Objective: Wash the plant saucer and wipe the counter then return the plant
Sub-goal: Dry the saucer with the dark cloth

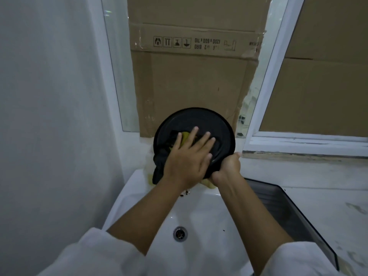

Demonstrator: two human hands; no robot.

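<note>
A round black plant saucer is held tilted up above the back of the white sink. My right hand grips its lower right rim. My left hand lies flat with fingers spread on a dark and yellow cloth, pressing it against the saucer's inner face. The cloth hangs down past the saucer's lower left edge. No plant is in view.
The sink's drain sits below my arms, with dark crumbs of dirt near the back of the basin. A pale counter runs to the right. Cardboard covers the window behind; a white wall stands at the left.
</note>
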